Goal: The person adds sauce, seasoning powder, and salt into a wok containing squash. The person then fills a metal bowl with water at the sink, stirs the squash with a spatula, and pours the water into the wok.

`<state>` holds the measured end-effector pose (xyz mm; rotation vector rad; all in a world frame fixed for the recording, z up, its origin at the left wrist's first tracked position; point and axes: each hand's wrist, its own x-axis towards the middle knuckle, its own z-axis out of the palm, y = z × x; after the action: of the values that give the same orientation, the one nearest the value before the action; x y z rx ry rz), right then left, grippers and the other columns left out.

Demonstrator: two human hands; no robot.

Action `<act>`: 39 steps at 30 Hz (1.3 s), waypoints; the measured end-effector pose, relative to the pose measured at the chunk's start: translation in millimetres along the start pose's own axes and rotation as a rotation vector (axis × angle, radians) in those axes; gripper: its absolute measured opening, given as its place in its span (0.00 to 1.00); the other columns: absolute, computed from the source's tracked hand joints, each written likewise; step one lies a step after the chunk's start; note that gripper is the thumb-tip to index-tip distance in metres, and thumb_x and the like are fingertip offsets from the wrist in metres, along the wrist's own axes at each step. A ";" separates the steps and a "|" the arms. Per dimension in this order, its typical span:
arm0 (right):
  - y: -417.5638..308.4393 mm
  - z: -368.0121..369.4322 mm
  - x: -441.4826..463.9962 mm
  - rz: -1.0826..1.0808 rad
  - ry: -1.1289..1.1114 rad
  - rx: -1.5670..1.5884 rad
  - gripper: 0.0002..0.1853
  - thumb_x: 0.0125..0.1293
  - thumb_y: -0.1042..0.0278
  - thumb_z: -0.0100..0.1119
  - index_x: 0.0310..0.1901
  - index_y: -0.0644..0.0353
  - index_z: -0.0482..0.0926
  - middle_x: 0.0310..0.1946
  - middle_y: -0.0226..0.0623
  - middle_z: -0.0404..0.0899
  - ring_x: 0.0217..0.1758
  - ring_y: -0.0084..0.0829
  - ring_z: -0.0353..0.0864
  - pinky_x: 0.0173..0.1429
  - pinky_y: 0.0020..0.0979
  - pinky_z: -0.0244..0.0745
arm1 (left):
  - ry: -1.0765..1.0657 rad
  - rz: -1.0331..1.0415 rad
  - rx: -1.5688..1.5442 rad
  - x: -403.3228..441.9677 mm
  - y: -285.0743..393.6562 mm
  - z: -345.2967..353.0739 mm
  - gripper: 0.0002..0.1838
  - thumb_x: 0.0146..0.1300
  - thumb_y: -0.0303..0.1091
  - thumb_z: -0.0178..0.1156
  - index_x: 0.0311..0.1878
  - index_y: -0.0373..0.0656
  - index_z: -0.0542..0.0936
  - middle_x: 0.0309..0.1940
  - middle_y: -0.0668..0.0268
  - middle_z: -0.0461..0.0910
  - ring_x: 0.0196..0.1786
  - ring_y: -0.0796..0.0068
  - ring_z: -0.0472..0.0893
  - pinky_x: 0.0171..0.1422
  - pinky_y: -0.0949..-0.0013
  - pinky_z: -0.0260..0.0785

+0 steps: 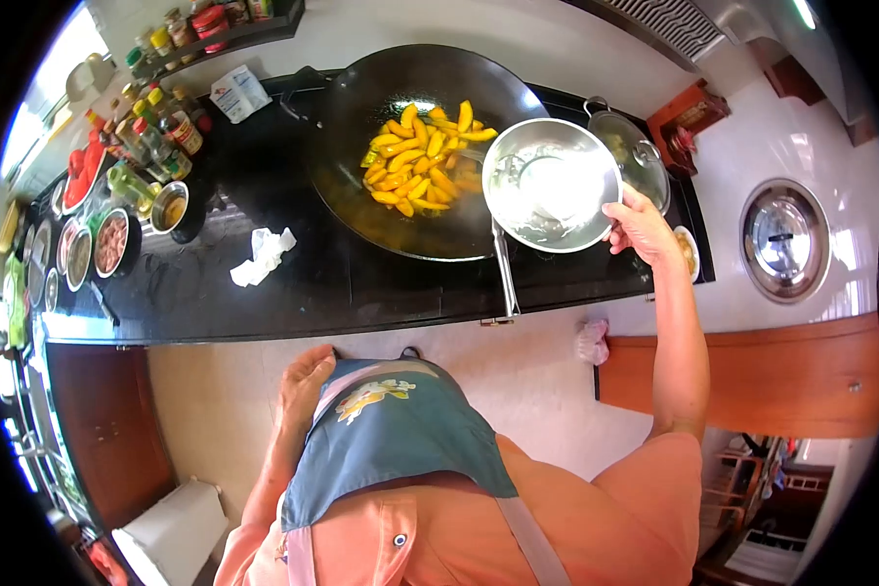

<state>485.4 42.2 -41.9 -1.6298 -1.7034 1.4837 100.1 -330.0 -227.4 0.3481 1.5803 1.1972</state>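
Observation:
My right hand (643, 230) grips the rim of a shiny steel bowl (518, 210), thumb on the inside edge. The bowl hangs over the right side of a large dark wok (361, 215); its inside looks wet, with no food pieces visible. Curved yellow-orange pumpkin strips (415, 161) lie heaped in the wok. From under the bowl a metal utensil handle (506, 278) sticks out over the counter edge; its other end is hidden. My left hand (306, 379) hangs beside the apron (400, 420), holding nothing, fingers loosely apart.
Left on the black counter (361, 293) are a crumpled white tissue (264, 256), a small metal bowl (170, 207), a bowl of meat (110, 242) and several bottles (166, 146). A lidded pot (630, 146) stands right of the wok, with a metal lid (786, 239) farther right.

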 end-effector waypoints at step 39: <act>-65.6 164.0 98.6 0.008 0.364 0.559 0.04 0.71 0.75 0.51 0.43 0.66 0.74 0.34 0.44 0.81 0.28 0.30 0.81 0.36 0.36 0.88 | 0.174 -0.019 -0.131 -101.0 -70.7 -211.8 0.24 0.67 0.42 0.65 0.62 0.40 0.80 0.47 0.68 0.86 0.48 0.80 0.77 0.59 0.73 0.64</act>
<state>291.1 72.8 -89.2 -1.4754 -0.9755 1.3926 -18.1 -544.0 -245.1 0.1465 1.6390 1.3382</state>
